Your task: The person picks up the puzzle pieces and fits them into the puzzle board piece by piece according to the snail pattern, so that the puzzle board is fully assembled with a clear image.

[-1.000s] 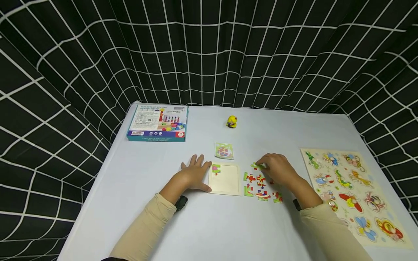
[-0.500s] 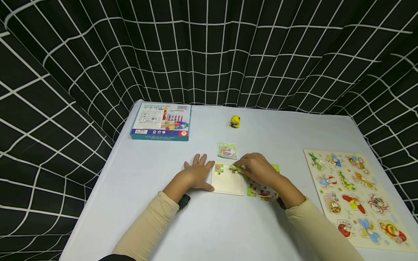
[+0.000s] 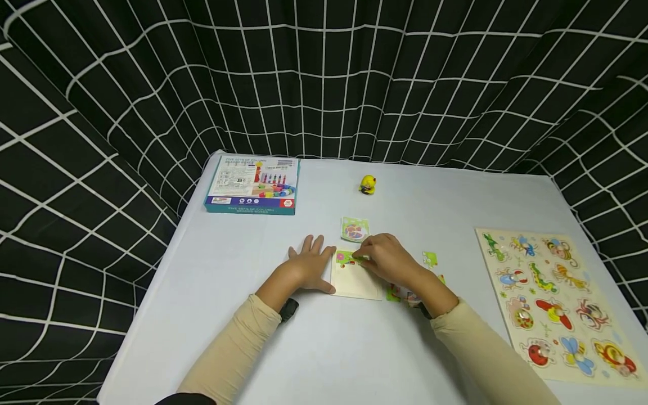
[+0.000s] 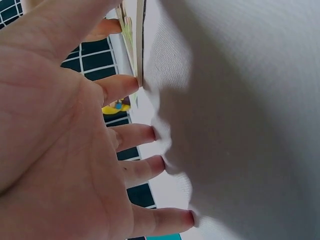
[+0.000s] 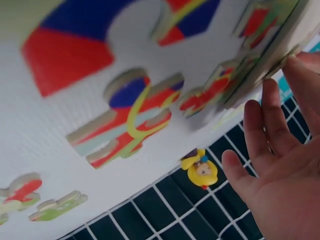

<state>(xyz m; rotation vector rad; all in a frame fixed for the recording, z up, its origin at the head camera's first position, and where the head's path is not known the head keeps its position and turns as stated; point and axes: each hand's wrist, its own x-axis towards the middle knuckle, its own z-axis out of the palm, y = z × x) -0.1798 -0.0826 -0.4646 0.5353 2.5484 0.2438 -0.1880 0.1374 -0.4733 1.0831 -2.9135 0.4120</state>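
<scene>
My left hand (image 3: 305, 271) lies with spread fingers at the left edge of a square wooden puzzle tray (image 3: 355, 286). In the left wrist view its thumb and index finger meet the tray's side, while the other fingertips press the white cloth. A green puzzle piece with a pink flower (image 3: 342, 256) sits in the tray's upper left corner. Beside it, my right hand (image 3: 391, 261) pinches another green-edged puzzle piece (image 5: 281, 62) at the top of the tray. Loose puzzle pieces (image 5: 132, 117) in red, blue and green lie right of the tray, partly under my right forearm.
A picture card (image 3: 355, 230) lies just behind the tray. Farther back stand a yellow toy figure (image 3: 368, 184) and, to the left, a flat bead-set box (image 3: 252, 184). A large insect puzzle board (image 3: 557, 304) occupies the right side. Black gridded curtain surrounds the table.
My right hand has picked up a green puzzle piece from the loose group and carried it left to the top of the tray. The left hand keeps its place at the tray's edge.
</scene>
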